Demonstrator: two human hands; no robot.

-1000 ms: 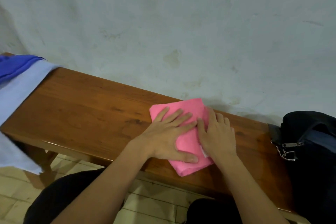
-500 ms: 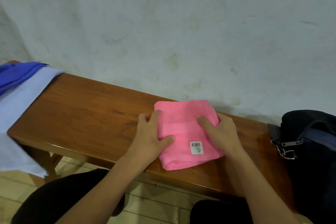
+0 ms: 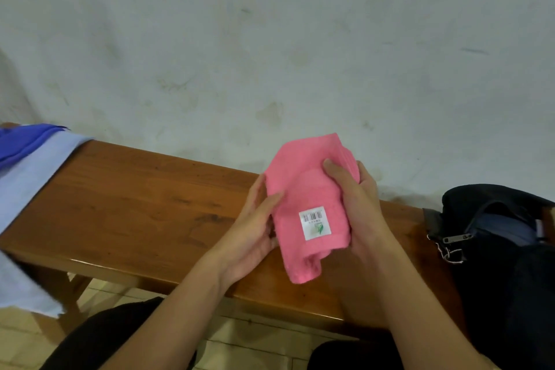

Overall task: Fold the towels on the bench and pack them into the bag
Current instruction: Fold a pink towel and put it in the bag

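Holding a folded pink towel [image 3: 303, 189] just above a wooden bench [image 3: 135, 204], a person grips it from both sides: the left hand [image 3: 255, 231] curls round its left edge, thumb on top, while the right hand [image 3: 357, 204] clasps its right side, thumb pressed across the upper face. With the fold on this towel apparently finished, the step in hand looks to be the carry to the dark bag [image 3: 495, 249], which sits at the bench's right end with its zip open. Packing has not yet been done for this piece, and a light blue towel [image 3: 33, 177] with a darker blue cloth [image 3: 24, 141] on it lies unfolded over the bench's far left end, so most of the job seems to remain. The pink towel is a compact, several-layered rectangle, soft and slightly sagging at its lower corner, with a white barcode label [image 3: 314, 222] facing up. Whether anything is already packed in the bag cannot be told.
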